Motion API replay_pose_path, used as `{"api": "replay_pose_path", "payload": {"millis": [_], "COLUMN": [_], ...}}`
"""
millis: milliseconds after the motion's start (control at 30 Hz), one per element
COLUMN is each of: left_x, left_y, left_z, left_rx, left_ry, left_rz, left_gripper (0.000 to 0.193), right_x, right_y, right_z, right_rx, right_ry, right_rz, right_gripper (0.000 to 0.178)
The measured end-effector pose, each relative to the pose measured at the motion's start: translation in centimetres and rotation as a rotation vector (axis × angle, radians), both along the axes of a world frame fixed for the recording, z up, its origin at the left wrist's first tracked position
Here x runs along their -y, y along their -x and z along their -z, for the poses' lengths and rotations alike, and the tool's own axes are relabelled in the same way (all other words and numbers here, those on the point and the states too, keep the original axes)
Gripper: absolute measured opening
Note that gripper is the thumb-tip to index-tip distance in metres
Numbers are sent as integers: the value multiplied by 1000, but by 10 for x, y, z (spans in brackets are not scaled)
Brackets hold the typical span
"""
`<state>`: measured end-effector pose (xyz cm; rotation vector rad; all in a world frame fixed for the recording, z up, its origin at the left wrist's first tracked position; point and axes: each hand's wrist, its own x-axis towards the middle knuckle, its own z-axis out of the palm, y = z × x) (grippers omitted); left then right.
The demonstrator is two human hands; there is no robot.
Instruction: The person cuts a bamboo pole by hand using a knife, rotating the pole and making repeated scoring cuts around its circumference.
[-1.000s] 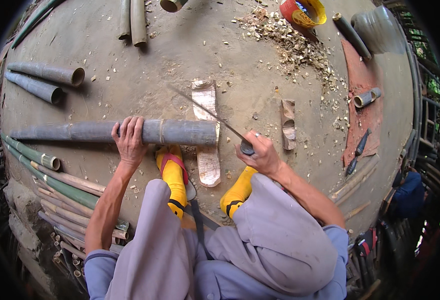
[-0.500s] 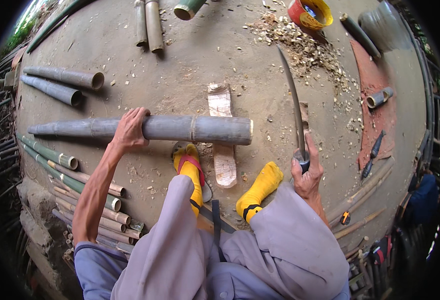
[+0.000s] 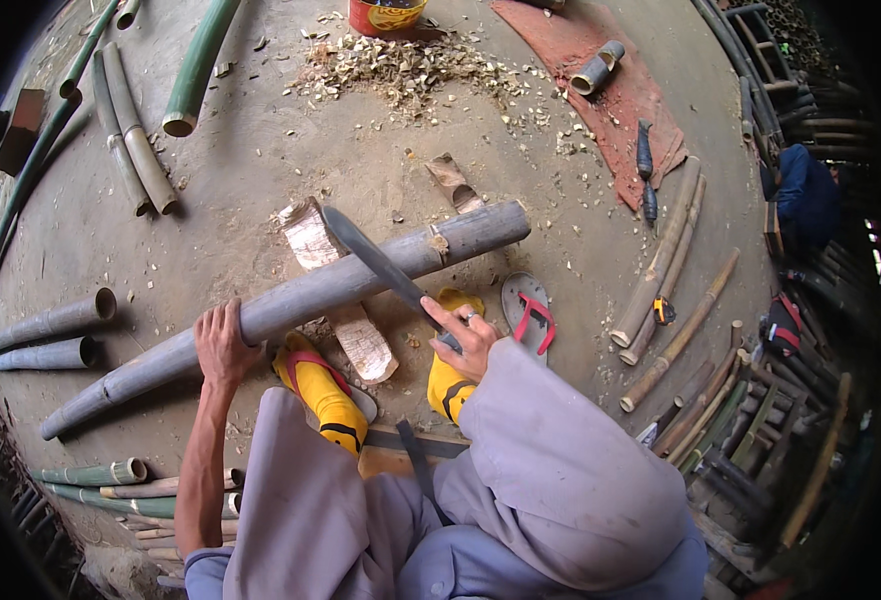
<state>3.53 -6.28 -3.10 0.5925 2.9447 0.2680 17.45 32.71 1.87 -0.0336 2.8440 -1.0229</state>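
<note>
A long grey bamboo pole (image 3: 310,300) lies slantwise before me, across a pale, hacked wooden block (image 3: 362,345). My left hand (image 3: 225,340) is wrapped round the pole left of the block. In my right hand (image 3: 468,340) is a machete (image 3: 375,255), its long dark blade slanting up and left across the pole. Whether the blade touches the pole I cannot tell. A ragged notch or node shows on the pole near its right end. My feet, in yellow socks (image 3: 325,400), stand either side of the block's near end.
Two grey bamboo pieces (image 3: 52,330) lie at left, with green and tan poles (image 3: 90,473) below them. Wood chips (image 3: 410,75) are heaped near a red bucket (image 3: 385,18). A loose sandal (image 3: 527,315) sits right of my foot. More poles (image 3: 675,270) lie at right.
The view has turned rightward. The machete has swung from upright at the right to lie over the pole. The pole now slants, its right end farther past the block.
</note>
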Motion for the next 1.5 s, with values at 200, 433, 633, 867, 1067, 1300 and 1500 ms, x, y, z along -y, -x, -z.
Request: {"api": "replay_pose_path", "payload": {"millis": [200, 433, 633, 867, 1067, 1300, 1500], "left_x": [-48, -115, -112, -122, -126, -130, -131], "left_y": [4, -7, -8, -6, -5, -1, -4], "left_z": [-15, -4, 6, 1, -1, -6, -2], "left_rx": [36, -92, -123, -69, -49, 23, -31], "left_ry": [13, 13, 84, 22, 5, 46, 11], "left_rz": [32, -11, -24, 8, -31, -23, -3], "left_gripper": [68, 68, 67, 66, 67, 74, 74], "right_x": [-10, -37, -63, -103, -74, -69, -78], "right_y": [4, 0, 26, 15, 2, -1, 26], "right_z": [-18, -14, -23, -9, -6, 6, -24], "right_rx": [211, 69, 194, 156, 68, 93, 183], "right_ry": [-253, 81, 133, -280, -253, -116, 115], "right_rz": [10, 206, 362, 270, -146, -52, 382], "right_gripper": [72, 70, 69, 69, 69, 66, 66]}}
